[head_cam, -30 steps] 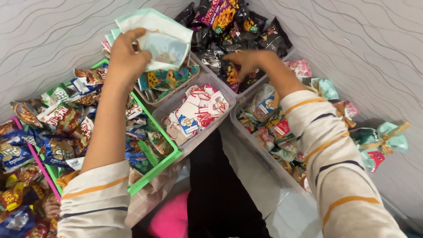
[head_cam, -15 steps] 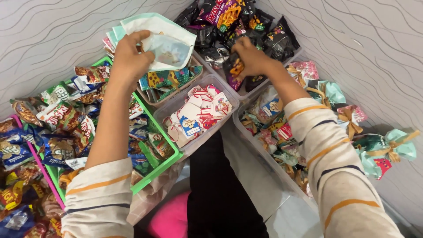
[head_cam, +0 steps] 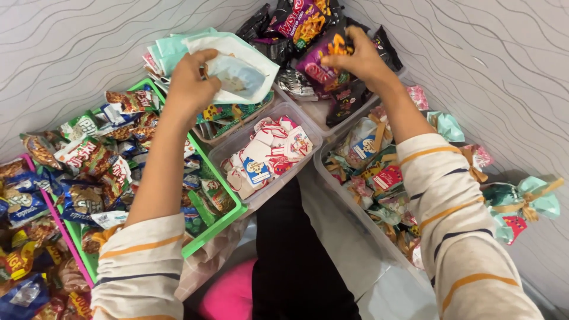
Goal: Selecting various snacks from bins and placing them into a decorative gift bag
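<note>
My left hand [head_cam: 188, 82] holds up a bundle of flat white and pale green pouches [head_cam: 228, 62] above the green basket [head_cam: 228, 220]. My right hand [head_cam: 354, 58] reaches into the far clear tub [head_cam: 317, 112] and grips a purple snack packet [head_cam: 323, 66] among dark chip bags. Both arms wear cream sleeves with orange and navy stripes.
A clear tub [head_cam: 311, 153] of small red and white sachets sits in the middle. Another clear tub [head_cam: 338, 191] at right holds ribbon-tied treat bags; more lie loose by the wall [head_cam: 521, 201]. A pink basket [head_cam: 59, 228] of snack packets is at left. Patterned walls close in on both sides.
My right hand moved farther back into the dark chip bags and closed on the purple packet. My left hand kept holding the pouches, shifting slightly.
</note>
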